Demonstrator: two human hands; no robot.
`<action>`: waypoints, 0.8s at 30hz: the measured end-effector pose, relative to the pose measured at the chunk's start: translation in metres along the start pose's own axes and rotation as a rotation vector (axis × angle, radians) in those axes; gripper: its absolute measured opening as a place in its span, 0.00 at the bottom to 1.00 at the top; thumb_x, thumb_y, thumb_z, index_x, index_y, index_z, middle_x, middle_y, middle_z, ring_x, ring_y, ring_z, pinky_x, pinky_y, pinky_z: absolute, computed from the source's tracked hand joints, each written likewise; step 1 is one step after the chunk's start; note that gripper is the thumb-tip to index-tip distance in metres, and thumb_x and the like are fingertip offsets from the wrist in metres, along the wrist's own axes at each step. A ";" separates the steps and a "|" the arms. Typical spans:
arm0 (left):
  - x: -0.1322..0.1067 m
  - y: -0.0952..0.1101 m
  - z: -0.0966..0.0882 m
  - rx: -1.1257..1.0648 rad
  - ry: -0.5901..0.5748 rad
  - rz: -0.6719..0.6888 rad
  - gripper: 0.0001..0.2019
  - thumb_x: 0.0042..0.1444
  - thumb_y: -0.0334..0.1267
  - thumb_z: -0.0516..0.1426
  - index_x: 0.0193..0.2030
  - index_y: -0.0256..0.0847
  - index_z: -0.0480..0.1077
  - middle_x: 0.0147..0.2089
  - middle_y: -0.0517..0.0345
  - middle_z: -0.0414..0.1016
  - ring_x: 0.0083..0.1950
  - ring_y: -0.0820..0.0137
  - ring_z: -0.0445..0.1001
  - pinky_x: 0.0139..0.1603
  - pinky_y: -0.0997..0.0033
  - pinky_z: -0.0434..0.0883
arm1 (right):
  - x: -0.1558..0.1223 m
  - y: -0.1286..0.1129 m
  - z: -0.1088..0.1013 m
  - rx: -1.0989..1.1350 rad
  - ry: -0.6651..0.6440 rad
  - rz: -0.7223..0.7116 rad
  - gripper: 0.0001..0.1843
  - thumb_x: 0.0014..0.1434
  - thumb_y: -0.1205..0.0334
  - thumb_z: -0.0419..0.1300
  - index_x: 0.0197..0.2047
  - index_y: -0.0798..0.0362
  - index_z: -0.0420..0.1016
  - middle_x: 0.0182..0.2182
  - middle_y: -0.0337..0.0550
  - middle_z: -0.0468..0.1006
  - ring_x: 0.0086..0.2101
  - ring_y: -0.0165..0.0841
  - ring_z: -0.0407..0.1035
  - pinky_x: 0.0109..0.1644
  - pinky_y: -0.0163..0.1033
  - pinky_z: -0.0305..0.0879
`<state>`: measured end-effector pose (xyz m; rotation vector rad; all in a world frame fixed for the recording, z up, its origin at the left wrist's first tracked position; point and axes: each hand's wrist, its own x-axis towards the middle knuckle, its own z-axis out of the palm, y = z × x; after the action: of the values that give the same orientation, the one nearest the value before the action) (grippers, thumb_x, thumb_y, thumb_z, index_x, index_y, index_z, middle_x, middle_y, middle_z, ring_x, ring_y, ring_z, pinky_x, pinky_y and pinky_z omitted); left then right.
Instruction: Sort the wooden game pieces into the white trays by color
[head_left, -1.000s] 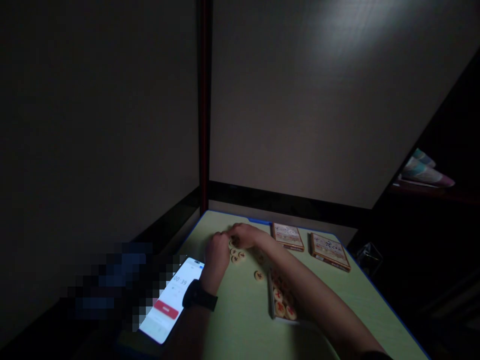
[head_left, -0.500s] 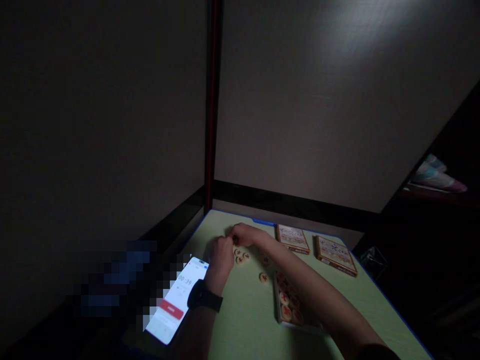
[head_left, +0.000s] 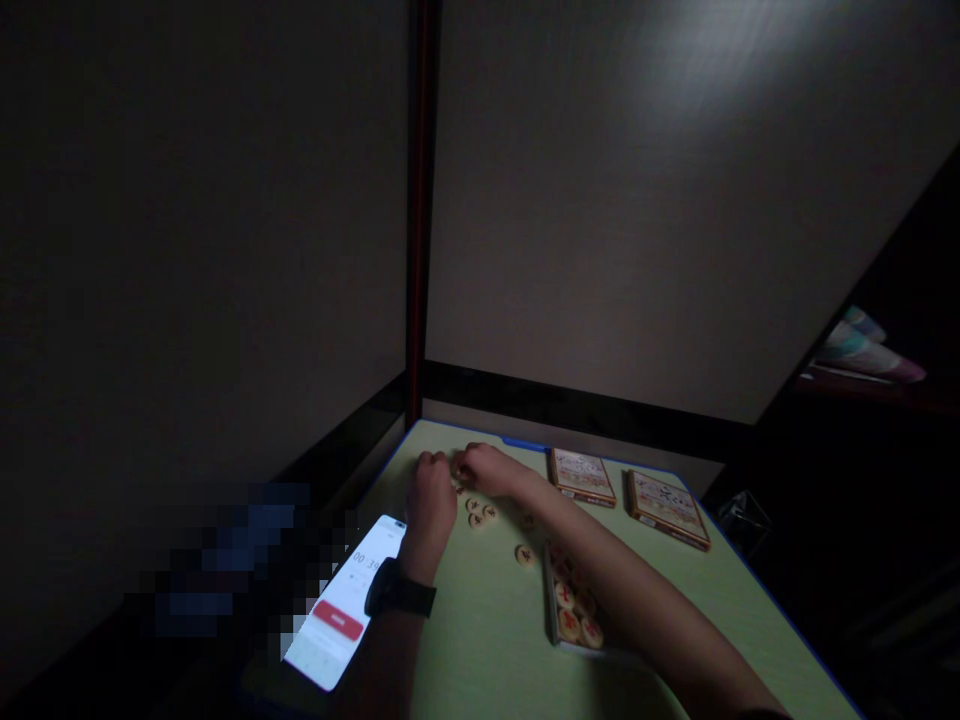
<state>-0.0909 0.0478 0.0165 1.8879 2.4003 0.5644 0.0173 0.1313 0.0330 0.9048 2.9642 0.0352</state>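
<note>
Both my hands meet at the far left of a green table [head_left: 675, 600] in dim light. My left hand [head_left: 429, 500], a dark watch on its wrist, has its fingers curled down near several round wooden game pieces [head_left: 480, 512]. My right hand [head_left: 484, 467] reaches across with its fingers pinched together just beyond those pieces; what it grips is too dark to name. One piece [head_left: 523, 554] lies apart, nearer to me. A shallow tray [head_left: 553, 620] beside my right forearm holds several more pieces with red marks.
A lit phone [head_left: 341, 605] showing a timer and a red button lies at the table's left edge. Two flat wooden boxes [head_left: 581, 474] [head_left: 666, 508] sit at the far right. A dark post [head_left: 417, 210] stands in the wall corner. A shelf [head_left: 870, 350] with folded cloth is at right.
My left hand has slid a little further from me, toward my right hand's fingertips. The view shifted slightly. The loose pieces stay in place.
</note>
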 end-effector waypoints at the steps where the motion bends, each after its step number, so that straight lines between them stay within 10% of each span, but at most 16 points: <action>1: 0.001 0.000 -0.001 -0.022 0.055 -0.025 0.18 0.62 0.22 0.46 0.51 0.34 0.72 0.54 0.41 0.73 0.51 0.64 0.76 0.48 0.70 0.69 | 0.000 -0.003 0.001 0.004 -0.014 -0.010 0.13 0.59 0.71 0.56 0.43 0.55 0.79 0.42 0.51 0.82 0.44 0.38 0.75 0.46 0.35 0.63; 13: 0.003 0.003 0.006 -0.144 0.312 -0.020 0.19 0.60 0.21 0.49 0.54 0.35 0.70 0.51 0.46 0.75 0.48 0.66 0.76 0.48 0.71 0.70 | -0.019 -0.018 -0.003 0.032 0.005 0.022 0.12 0.60 0.69 0.56 0.46 0.58 0.77 0.42 0.54 0.82 0.40 0.38 0.75 0.40 0.35 0.63; 24: -0.019 0.032 0.024 -0.054 0.071 0.277 0.19 0.57 0.19 0.50 0.53 0.37 0.71 0.53 0.47 0.73 0.50 0.67 0.75 0.50 0.72 0.70 | -0.213 -0.006 -0.034 0.267 0.185 0.158 0.11 0.62 0.70 0.56 0.44 0.55 0.77 0.39 0.49 0.77 0.38 0.35 0.72 0.42 0.37 0.64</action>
<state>-0.0503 0.0425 -0.0001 2.2286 2.1498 0.7142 0.1885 0.0072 0.0739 1.2292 3.1086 -0.2940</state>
